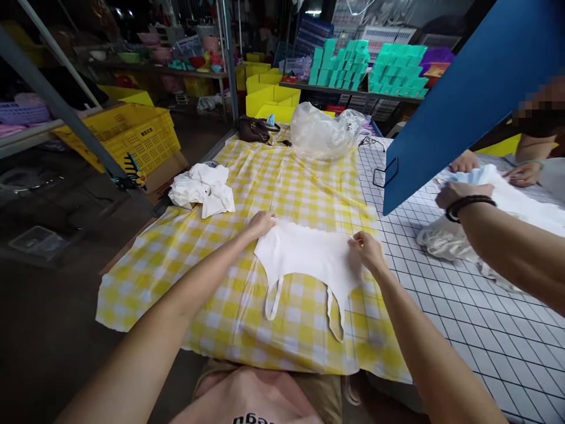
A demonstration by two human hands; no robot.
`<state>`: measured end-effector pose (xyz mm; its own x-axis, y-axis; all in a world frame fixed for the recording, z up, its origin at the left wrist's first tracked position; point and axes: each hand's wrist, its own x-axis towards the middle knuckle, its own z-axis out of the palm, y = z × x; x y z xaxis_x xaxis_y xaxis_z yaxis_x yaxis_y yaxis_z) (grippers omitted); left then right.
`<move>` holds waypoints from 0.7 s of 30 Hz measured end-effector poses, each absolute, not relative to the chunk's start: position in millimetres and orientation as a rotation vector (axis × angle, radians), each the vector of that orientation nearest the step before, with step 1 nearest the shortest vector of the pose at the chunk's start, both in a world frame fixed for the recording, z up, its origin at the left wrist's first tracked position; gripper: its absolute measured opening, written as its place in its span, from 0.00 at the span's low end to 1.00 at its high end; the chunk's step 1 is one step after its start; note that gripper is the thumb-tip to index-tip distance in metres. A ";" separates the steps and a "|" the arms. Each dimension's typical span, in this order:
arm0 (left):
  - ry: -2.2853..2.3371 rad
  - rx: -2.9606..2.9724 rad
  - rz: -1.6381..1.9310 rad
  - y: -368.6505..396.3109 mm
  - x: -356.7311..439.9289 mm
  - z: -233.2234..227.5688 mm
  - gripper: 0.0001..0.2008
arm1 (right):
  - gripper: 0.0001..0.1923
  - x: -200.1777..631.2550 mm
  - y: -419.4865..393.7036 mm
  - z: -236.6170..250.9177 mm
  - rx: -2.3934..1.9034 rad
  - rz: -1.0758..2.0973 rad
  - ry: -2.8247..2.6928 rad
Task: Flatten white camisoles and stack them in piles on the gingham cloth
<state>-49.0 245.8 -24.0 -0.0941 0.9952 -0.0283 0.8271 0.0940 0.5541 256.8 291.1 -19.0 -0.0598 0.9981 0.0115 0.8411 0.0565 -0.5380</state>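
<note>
A white camisole (304,254) lies spread on the yellow checked tablecloth (220,294), its two thin straps pointing toward me. At its far left corner, my left hand (262,225) is closed on the fabric edge. My right hand (367,249) pinches the camisole at the far right side. Between the hands the cloth lies mostly flat, with a slightly wavy far edge. Left of it sits a crumpled pile of white garments (205,187) near the table's left edge.
A clear plastic bag (324,132) and a dark handbag (253,128) lie at the far end. A blue panel (454,112) slants down on the right. Beyond it, a co-worker's hands (463,191) handle white cloth. A yellow crate (128,135) stands left, past a metal post.
</note>
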 end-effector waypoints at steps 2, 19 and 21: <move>1.999 1.817 0.694 246.7 -51.2 -0.8 0.08 | 0.05 255.0 287.8 9.1 -1.748 0.521 -1.876; 1.513 2.292 0.247 45.8 -47.4 -18.3 0.08 | 0.13 322.4 120.8 -20.7 -1.309 0.972 -2.478; 1.499 2.211 0.237 38.1 -45.5 -18.7 0.07 | 0.13 325.3 111.5 -24.9 -1.368 1.045 -2.497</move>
